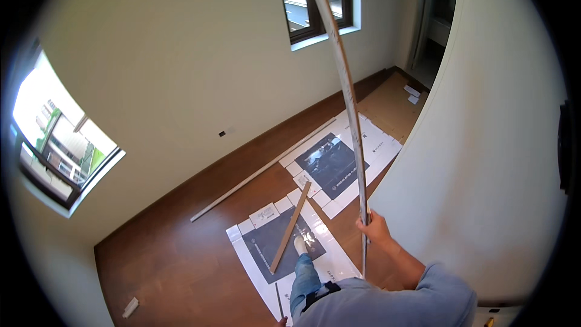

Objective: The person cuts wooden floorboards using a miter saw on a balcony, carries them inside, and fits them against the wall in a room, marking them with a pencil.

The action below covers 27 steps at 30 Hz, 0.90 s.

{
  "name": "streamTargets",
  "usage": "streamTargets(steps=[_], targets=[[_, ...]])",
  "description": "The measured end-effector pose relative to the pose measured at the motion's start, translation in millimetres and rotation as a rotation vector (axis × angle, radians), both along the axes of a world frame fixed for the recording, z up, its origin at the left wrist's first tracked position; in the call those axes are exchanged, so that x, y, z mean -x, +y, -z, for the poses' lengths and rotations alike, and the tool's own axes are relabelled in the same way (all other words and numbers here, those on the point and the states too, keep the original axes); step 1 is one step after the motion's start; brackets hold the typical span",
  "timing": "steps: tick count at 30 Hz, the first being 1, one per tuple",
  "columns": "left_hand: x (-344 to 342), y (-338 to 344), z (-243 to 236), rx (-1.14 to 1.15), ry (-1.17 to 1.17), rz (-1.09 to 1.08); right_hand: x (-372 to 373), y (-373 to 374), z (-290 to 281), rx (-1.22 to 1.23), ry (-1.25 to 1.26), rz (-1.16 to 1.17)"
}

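A long, narrow trim strip [346, 75] rises nearly upright in front of me, its top end overlapping the far window. My right hand [376, 229] is closed round its lower part, and the strip continues down below the hand. At the bottom edge of the view only a bit of my left hand [282, 322] shows, closed at the end of a thin dark strip [278, 300]; most of its fingers are cut off. A shorter brown strip [292, 224] lies across the flattened printed cardboard [260, 254] beside my foot [301, 246].
Another long pale strip [260, 171] lies on the brown wood floor [163, 254] along the wall. More flattened cardboard [378, 127] covers the floor ahead. A white wall [478, 145] stands close on the right. A small white piece [131, 307] lies at lower left. Windows [66, 139] open the walls.
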<state>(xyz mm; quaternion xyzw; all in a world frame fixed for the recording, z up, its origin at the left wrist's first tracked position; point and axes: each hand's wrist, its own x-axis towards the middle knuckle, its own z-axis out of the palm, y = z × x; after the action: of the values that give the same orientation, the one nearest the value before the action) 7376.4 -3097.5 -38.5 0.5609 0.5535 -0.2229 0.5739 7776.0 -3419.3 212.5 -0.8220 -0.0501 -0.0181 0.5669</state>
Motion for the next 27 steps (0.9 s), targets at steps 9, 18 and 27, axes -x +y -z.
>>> streamTargets(steps=[9,18,27], targets=[[-228,126,-23,0.044,0.081,0.250,-196,51,-101,-0.128,-0.025,0.193],[-559,258,-125,-0.061,-0.055,0.351,-375,29,-108,-0.334,-0.010,0.463],[-757,226,-129,-0.016,-0.053,0.480,-578,-13,-129,-0.195,0.085,0.565]])
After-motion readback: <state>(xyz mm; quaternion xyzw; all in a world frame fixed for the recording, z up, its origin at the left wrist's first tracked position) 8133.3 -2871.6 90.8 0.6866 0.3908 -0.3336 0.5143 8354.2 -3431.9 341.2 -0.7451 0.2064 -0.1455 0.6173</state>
